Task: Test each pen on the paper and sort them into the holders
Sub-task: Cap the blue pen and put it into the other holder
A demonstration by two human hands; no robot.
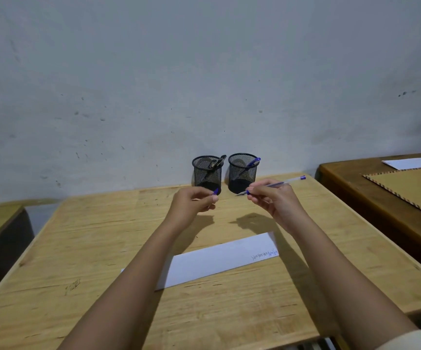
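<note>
The right hand (270, 198) pinches an uncapped blue pen (275, 185); the left hand (194, 202) pinches its blue cap (215, 191). Both hover above the table (90, 248), before two mesh holders (242, 173), paper (217, 261) below.

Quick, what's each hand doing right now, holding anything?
Left hand: closed, pinching the blue pen cap.
Right hand: closed on the uncapped blue pen, tip pointing left.

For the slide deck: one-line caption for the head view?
Right hand holds an uncapped clear blue-ink pen, left hand its blue cap, above scribbled white paper.
</note>
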